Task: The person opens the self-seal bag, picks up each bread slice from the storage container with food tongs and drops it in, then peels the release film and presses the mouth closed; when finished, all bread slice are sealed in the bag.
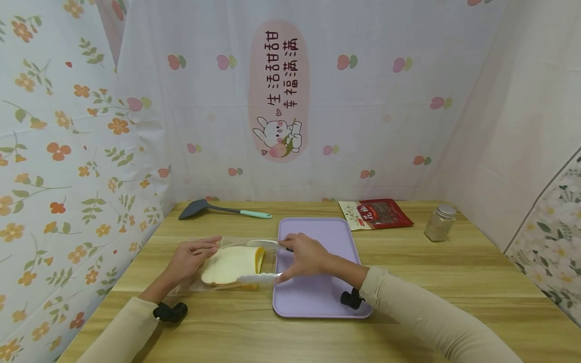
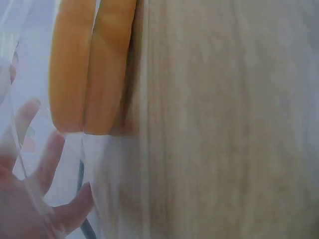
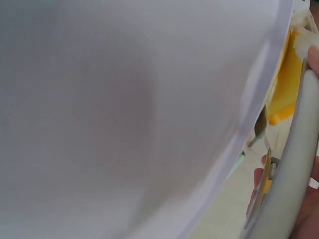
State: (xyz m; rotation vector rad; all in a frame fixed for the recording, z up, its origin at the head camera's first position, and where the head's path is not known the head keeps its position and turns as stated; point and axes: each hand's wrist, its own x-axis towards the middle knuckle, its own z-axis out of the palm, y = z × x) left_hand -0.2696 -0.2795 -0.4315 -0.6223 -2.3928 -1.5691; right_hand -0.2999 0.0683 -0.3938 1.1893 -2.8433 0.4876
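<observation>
Thick bread slices [image 1: 229, 264] with orange crusts lie in a clear plastic bag [image 1: 183, 288] on the table, left of the tray. With extended fingers, my left hand [image 1: 188, 261] rests on the bag's left side. In the left wrist view its spread fingers [image 2: 45, 162] show through the film below the bread slices [image 2: 89, 74]. My right hand [image 1: 308, 257] holds pale tongs [image 1: 260, 278], thumb on one arm and fingers on the other. The tongs' parted arms reach along both sides of the bread. One tongs arm [image 3: 299, 134] fills the right wrist view's right edge.
A lilac tray [image 1: 317, 302] lies under my right hand. Behind the bag is a dark turner with a mint handle [image 1: 255, 214]. At the back right are a red spice packet [image 1: 379, 214] and a lidded glass jar [image 1: 440, 224]. Patterned curtains surround the wooden table.
</observation>
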